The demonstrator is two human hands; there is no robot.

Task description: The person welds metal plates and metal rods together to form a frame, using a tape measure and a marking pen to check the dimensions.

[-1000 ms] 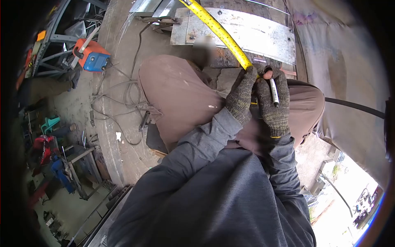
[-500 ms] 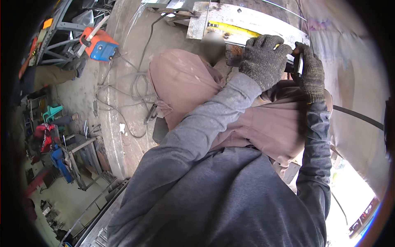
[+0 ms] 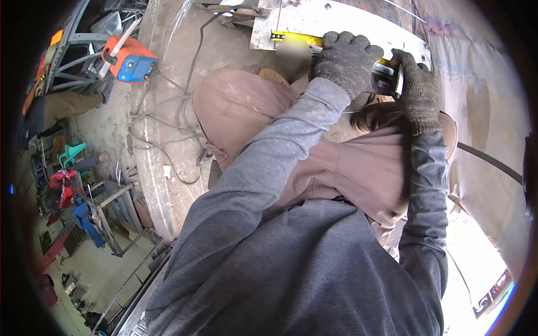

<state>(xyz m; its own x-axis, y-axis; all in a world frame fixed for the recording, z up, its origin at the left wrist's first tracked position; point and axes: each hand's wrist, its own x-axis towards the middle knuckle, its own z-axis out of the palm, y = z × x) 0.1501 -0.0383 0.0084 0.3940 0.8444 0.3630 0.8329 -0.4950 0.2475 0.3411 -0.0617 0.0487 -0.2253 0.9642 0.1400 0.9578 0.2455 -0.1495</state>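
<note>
A yellow tape measure blade (image 3: 297,38) runs along a pale metal plate (image 3: 358,17), near the plate's edge closest to me. My left hand (image 3: 348,64), in a dark knitted glove, lies over the blade with its fingers bent around it, hiding the middle stretch. Yellow shows again past its thumb, beside the dark tape measure case (image 3: 384,78). My gloved right hand (image 3: 416,89) closes around the case's right side, thumb and fingertips up by the plate. A pale-edged strip (image 3: 399,84) shows against that palm.
An orange and blue machine (image 3: 131,60) stands on the floor at upper left, with dark cables (image 3: 182,112) looping from it. Another person's leg (image 3: 73,103) is at far left. Metal frames (image 3: 120,207) and a teal item (image 3: 71,154) lie below. A grey sheet (image 3: 476,112) hangs on the right.
Both hands have shifted slightly left along the plate, and the blade with them. The left hand has moved a little away from the right, showing more of the tape measure case.
</note>
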